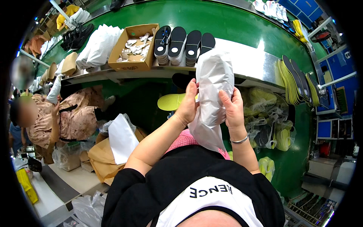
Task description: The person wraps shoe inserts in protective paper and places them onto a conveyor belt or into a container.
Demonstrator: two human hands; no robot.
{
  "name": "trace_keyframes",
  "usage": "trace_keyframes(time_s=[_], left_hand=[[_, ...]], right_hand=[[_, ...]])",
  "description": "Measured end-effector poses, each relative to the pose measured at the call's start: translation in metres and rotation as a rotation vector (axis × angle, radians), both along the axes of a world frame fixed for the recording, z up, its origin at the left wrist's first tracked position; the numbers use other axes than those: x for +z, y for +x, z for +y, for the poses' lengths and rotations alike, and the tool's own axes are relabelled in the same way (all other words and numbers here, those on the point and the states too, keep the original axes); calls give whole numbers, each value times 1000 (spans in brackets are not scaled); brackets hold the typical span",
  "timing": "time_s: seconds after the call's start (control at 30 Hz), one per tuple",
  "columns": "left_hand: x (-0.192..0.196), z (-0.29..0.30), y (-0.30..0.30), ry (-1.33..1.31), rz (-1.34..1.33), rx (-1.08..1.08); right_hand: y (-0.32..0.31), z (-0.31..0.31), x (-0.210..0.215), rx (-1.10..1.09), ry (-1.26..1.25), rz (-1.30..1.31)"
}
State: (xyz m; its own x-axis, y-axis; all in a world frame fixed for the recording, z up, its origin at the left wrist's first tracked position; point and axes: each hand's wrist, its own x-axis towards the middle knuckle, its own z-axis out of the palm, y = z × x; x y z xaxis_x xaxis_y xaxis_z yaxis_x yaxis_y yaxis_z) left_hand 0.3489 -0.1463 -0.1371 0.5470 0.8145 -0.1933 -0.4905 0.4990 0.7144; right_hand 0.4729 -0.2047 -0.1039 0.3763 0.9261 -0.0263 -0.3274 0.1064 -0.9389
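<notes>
Upright in front of me stands a long, shoe-sized bundle in white paper; what is inside the paper is hidden. My left hand grips its left side, fingers partly behind it. On the opposite side my right hand presses its thumb on the paper's front, the fingers going round the back. A yellow-green insole lies just left of my left hand. Beyond the bundle, several stacks of black insoles stand on the long bench.
A cardboard box with crumpled paper bits and a pile of white wrapped bundles occupy the bench's left. Yellow-green and dark insoles stand at its right end. Bagged insoles lie below. A co-worker is at left, beside white sheets.
</notes>
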Motion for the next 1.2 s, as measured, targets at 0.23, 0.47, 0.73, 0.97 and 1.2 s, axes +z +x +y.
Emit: trace_keyframes(time_s=[0.23, 0.47, 0.73, 0.97, 1.2], left_hand=[[-1, 6, -18, -57, -54, -172], [25, 1, -28, -195, -303, -232], [49, -26, -1, -286, -101, -212], [50, -24, -7, -76, 17, -206], [37, -19, -5, 692, 107, -269]], right_hand=[[7, -25, 11, 31, 71, 179], [11, -35, 18, 412, 94, 409], [15, -64, 34, 607, 89, 502], [13, -62, 39, 525, 124, 208], [38, -46, 40, -54, 466, 198]])
